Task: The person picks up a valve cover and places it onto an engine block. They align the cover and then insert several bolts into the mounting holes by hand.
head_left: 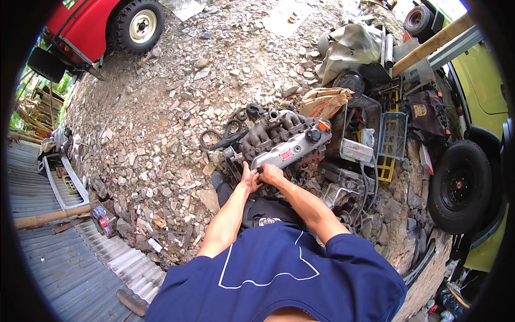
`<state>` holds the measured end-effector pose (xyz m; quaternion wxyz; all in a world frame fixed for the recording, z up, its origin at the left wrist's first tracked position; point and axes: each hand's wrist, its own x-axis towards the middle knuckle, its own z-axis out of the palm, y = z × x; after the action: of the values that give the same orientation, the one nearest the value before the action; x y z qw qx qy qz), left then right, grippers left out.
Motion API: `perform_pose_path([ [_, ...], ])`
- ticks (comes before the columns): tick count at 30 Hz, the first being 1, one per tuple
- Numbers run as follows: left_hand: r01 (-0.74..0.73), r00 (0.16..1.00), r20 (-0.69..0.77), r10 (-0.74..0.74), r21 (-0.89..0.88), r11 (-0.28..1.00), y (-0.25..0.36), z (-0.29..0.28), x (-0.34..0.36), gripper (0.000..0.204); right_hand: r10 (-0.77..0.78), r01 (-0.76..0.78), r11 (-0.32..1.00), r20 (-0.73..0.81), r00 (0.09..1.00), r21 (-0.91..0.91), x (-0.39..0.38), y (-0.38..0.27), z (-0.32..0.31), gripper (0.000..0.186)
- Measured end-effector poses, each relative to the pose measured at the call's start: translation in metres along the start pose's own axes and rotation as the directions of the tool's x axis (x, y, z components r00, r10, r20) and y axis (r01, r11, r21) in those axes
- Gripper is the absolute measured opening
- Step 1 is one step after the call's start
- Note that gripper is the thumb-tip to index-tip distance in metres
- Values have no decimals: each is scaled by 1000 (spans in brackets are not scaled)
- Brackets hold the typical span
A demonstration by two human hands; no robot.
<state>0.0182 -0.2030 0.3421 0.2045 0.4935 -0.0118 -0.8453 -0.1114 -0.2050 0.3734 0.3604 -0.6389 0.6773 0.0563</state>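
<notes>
An engine point(268, 134) lies on the stony ground in front of me, with a silver valve cover point(280, 156), a black round cap point(313, 136) and a dark cast manifold along its far side. Close together at its near left end are both my hands. My left hand point(249, 179) is curled, its thumb up against the end of the cover. Beside it my right hand point(272, 174) is closed, knuckles up. A small black part point(260, 170) shows between them; its kind and whatever the fingers hold are hidden.
Black belts or hoses point(214, 139) lie left of the engine. A brown paper sack point(327, 102), a yellow-and-grey crate point(393, 134) and metal parts crowd its right. Further out stand a green vehicle's wheel point(459, 186) and a red vehicle point(88, 27). Corrugated sheets point(59, 257) lie left.
</notes>
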Motion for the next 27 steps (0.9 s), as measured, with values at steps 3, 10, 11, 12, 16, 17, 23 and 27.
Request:
perform_pose_path([
  [3, 5, 1000, -7, -5, 17, 1000, -1, 2, 1, 101, 41, -46, 997, -94, 995, -58, 4, 0, 0, 31],
  [10, -7, 1000, 17, 6, 63, 998, -4, -12, 8, 116, -275, 260, 886, 17, 961, -383, 3, -1, -7, 20],
  [11, -7, 1000, 27, 5, 69, 998, -4, -13, 9, 116, -269, 257, 874, 30, 963, -412, 3, 0, -6, 22],
  [12, -8, 999, 34, 6, 73, 997, -4, -15, 9, 116, -266, 258, 861, 45, 963, -439, 4, 1, -2, 24],
  [16, 0, 1000, -2, 0, 36, 999, -5, -17, 13, 115, -331, 208, 864, -206, 921, -459, 3, 9, 21, 22],
  [17, -13, 1000, 19, 12, 54, 998, -4, -20, 14, 115, -355, 230, 858, -206, 912, -460, 4, 7, 23, 22],
  [23, -9, 998, 58, 6, 55, 998, -6, -18, 9, 113, -223, 201, 875, 1, 975, -440, 12, -2, 17, 24],
  [27, 5, 999, 43, -7, 39, 999, -4, -21, 14, 110, -247, 162, 885, -146, 958, -436, 9, -6, 18, 20],
])
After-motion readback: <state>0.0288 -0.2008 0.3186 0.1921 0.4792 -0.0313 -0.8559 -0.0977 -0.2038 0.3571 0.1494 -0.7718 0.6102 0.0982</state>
